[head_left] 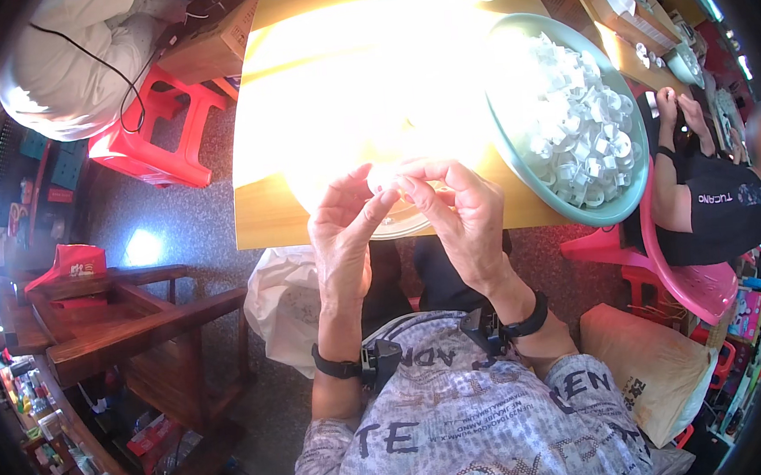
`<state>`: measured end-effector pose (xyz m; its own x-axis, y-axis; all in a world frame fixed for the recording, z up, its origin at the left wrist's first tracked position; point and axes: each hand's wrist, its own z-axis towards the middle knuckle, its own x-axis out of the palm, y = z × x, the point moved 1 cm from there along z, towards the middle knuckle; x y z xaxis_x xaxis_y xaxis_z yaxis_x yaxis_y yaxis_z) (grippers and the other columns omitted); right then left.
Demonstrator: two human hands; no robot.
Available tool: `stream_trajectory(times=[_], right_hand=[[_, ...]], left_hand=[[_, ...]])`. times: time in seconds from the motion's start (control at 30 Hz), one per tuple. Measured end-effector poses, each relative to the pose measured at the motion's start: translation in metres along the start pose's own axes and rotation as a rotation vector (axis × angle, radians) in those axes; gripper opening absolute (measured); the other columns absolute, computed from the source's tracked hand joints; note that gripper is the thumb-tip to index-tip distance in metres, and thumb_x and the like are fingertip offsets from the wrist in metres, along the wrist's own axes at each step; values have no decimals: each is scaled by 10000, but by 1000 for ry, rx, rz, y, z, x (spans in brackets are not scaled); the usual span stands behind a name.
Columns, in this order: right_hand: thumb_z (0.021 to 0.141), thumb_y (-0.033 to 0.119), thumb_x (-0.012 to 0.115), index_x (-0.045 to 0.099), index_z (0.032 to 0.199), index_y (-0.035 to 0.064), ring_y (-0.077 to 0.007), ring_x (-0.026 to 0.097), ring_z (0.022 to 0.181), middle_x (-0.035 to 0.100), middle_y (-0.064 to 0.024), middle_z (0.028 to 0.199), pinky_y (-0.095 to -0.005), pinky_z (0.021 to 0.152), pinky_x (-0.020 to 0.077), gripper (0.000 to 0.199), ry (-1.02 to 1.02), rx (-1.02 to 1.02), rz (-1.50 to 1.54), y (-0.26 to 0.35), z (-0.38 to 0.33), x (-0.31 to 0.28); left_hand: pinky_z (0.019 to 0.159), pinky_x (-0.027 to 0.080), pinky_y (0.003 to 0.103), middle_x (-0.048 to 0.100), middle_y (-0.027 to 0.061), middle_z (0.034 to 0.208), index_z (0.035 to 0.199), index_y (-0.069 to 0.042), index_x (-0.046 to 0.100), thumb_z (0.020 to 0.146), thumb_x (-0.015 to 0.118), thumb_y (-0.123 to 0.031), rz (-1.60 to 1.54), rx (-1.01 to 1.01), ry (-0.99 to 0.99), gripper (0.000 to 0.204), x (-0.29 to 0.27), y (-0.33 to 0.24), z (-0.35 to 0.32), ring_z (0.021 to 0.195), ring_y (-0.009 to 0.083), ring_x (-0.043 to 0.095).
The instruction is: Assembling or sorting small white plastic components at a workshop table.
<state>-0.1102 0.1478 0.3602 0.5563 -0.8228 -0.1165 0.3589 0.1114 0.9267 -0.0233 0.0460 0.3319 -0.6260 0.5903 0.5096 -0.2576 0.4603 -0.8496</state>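
My left hand [342,222] and my right hand [460,216] meet over the near edge of a wooden table [269,219], thumbs and fingertips pinched together. Between the fingertips is a small whitish round piece [380,181], partly covered by the fingers and washed out by glare. Whether it is one part or two I cannot tell. Just beneath the hands shows the rim of a pale round dish [400,229]. To the right stands a light green basin [610,214], heaped with small clear and white plastic pieces [587,139].
Strong light bleaches the table's middle. A red plastic stool [154,161] and a dark wooden chair [122,330] stand to the left. A large sack [645,365] lies at my right. Beyond it, a person in a dark top [718,205] works near a pink basket [688,278].
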Motion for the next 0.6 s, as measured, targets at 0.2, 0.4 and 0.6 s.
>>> stream_trajectory(times=[0.2, 0.4, 0.6], right_hand=[[853, 26, 638, 586, 900, -6, -161, 654, 762, 655, -92, 852, -268, 622, 544, 77, 7, -40, -110, 2, 0, -1], [849, 20, 640, 584, 899, -7, -169, 657, 751, 651, -97, 840, -277, 623, 545, 80, 29, -127, -256, 6, 1, -3], [854, 21, 631, 583, 896, -5, -165, 657, 754, 653, -95, 843, -271, 620, 553, 69, 29, -10, -108, 6, 1, -5]], left_hand=[[827, 487, 252, 640, 54, 967, 1102, 17, 599, 775, 714, 34, 22, 29, -16, 347, 1, -2, -1, 885, 108, 606], [819, 494, 250, 651, 63, 969, 1080, 12, 608, 775, 709, 43, 17, 52, -3, 323, -2, -1, -2, 881, 110, 613], [811, 502, 250, 656, 60, 946, 1067, 10, 617, 776, 705, 47, 28, 67, 5, 307, 0, -2, -4, 865, 110, 619]])
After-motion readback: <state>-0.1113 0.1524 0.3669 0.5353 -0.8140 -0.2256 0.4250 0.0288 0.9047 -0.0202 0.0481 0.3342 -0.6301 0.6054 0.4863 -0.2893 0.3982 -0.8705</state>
